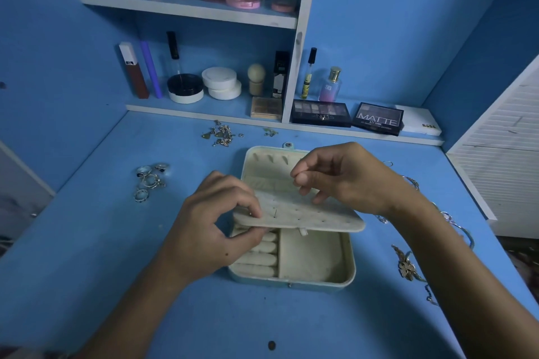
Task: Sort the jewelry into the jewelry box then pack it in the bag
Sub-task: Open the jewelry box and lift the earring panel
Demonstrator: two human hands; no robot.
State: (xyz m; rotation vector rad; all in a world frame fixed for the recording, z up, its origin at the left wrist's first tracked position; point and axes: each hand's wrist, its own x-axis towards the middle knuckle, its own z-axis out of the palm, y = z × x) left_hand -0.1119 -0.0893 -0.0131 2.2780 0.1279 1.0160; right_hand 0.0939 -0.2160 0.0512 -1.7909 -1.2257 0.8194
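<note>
One jewelry box [291, 274] lies open in the middle of the blue tabletop [87, 242], its lid [262, 166] laid back toward the shelves. Inside I count five ring rolls [259, 256] on the left and one bare compartment [309, 256] on the right. One perforated earring panel [306, 213] is tilted up over them; my left hand [213, 230] has its grip pinched on the panel's left corner, thumb under, fingers on top. My right hand [341, 178] hovers above the panel with thumb and forefinger closed narrow; whether something tiny is between them I cannot tell.

Left of the box sits one cluster of silver rings [150, 181], well apart from it. Behind the box lies one heap of small gold pieces [220, 134], too tangled to count. Chains and bracelets [408, 265] trail along the right side near the tabletop's edge. Two eyeshadow palettes [320, 112] lie on the low shelf [204, 112] behind. The near tabletop before the box is bare but for one dark spot [271, 345].
</note>
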